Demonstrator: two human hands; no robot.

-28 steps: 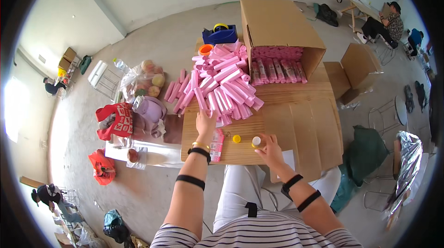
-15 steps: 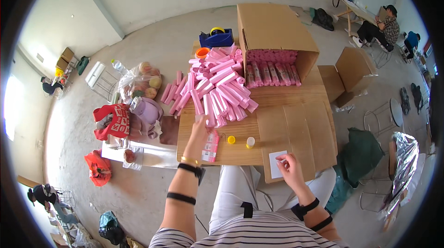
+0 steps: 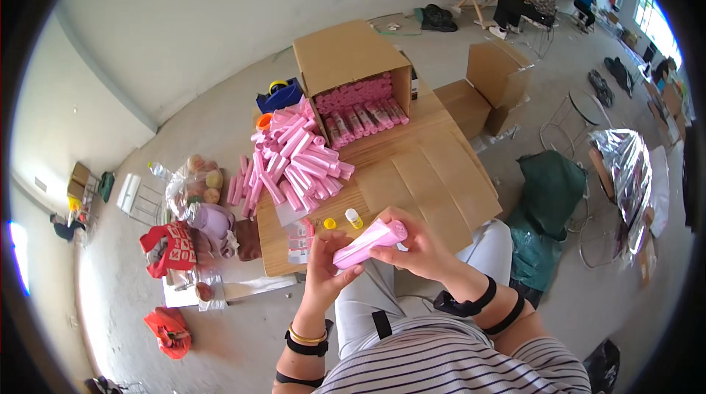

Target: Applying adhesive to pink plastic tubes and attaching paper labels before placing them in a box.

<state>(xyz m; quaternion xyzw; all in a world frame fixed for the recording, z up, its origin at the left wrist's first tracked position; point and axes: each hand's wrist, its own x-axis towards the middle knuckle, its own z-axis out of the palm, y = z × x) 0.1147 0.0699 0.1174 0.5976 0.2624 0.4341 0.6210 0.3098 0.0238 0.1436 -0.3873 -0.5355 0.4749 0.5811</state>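
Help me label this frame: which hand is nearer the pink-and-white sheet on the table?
Left. The left hand is just to the right of the pink-and-white sheet; the right hand is farther right, at the other end of the pink roll both hold.

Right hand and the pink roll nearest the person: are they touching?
Touching. The head view shows it: the right hand has its thumb against the pink roll, toward its right end.

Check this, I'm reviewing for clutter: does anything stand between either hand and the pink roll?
Nothing visible does: the left hand and right hand both hold the pink roll. The yellow round item and white bottle are beyond it on the table.
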